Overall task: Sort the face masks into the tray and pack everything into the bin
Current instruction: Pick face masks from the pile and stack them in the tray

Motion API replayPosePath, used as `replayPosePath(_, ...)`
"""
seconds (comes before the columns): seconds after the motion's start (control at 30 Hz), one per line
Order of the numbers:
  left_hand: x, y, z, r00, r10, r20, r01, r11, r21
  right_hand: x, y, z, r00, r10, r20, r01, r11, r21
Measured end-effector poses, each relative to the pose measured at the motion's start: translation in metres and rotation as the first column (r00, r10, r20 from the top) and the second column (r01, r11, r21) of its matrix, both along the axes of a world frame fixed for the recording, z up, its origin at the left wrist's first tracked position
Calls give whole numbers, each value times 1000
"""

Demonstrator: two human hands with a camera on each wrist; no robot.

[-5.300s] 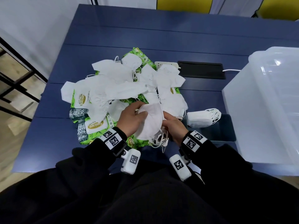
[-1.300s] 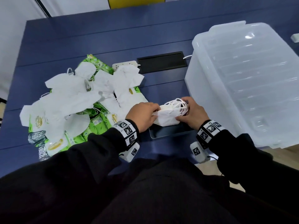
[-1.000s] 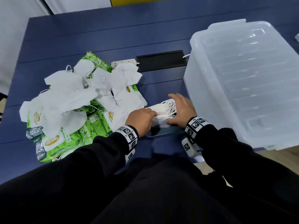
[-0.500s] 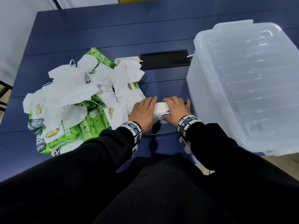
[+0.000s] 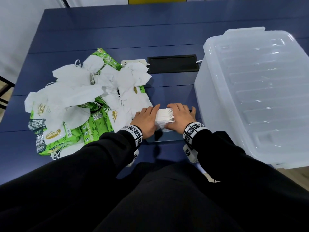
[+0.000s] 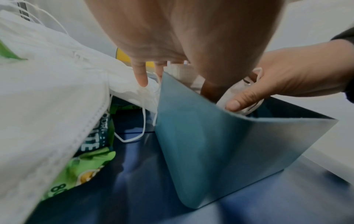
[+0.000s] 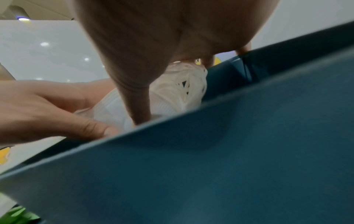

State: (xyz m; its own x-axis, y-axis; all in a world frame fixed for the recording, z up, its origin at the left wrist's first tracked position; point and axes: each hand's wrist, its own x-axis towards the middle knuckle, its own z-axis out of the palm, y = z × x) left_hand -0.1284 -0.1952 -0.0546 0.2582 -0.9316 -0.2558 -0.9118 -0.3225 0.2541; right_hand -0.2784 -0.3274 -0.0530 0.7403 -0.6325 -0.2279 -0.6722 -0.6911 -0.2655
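While both flat, straight-fingered hands, left hand [image 5: 145,120] and right hand [image 5: 181,118], squeezed the mask stack [image 5: 164,116] in the tray [image 5: 164,138], it looked light, soft, springy.

Tray [image 5: 164,138] mostly hidden under both hands – bin [image 5: 250,91] cut off at right edge

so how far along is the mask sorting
Early on. One stack of masks sits in the tray, pressed down by the left hand and right hand. Left: the loose masks heaped on green packs, and the bin, lid on.
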Motion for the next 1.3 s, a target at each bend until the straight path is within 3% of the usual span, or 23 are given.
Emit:
replayPosePath(0.37,7,8,11,993,16,-118,-27,995,-98,9,9,16,996,25,87,-32,996,85)
replayPosePath(0.53,16,25,18,961,123,-249,-176,963,-205,17,14,25,979,-32,200,4,990,140)
replayPosePath(0.7,33,60,14,826,311,-470,-484,820,-307,34,21,35,942,-98,320,36,981,193)
replayPosePath(0.83,55,95,20,674,454,-583,-691,666,-281,52,28,44,924,-88,371,3,975,223)
replayPosePath(1.0,93,152,28,484,575,-660,-851,484,-203,78,46,53,904,-76,420,-45,961,271)
replayPosePath(1.23,144,246,18,251,729,-636,-960,272,-68,125,93,63,872,-50,487,-166,906,389)
replayPosePath(1.3,153,270,12,240,785,-571,-963,265,-41,139,106,62,879,-26,475,-194,891,409)
